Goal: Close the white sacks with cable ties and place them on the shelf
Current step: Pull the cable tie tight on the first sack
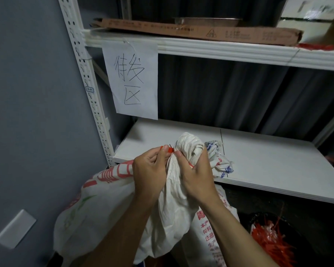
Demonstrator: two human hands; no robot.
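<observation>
Sack: white woven sack (174,205) with red print, neck bunched, held up in front of the white shelf board (268,160).
Left hand (149,170): pinching a red cable tie (169,149) at the neck.
Right hand (198,178): clenched around the gathered neck.
Lower right: container of red ties (272,239).

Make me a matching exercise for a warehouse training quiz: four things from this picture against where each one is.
Things:
1. paper sign
2. flat cardboard box
3. red cable tie
4. white sack

Places:
A. pinched in the left hand
B. lying on the top shelf
C. neck bunched in the right hand
D. hanging from the shelf edge

Pairs: 1-D, 2-B, 3-A, 4-C
</observation>
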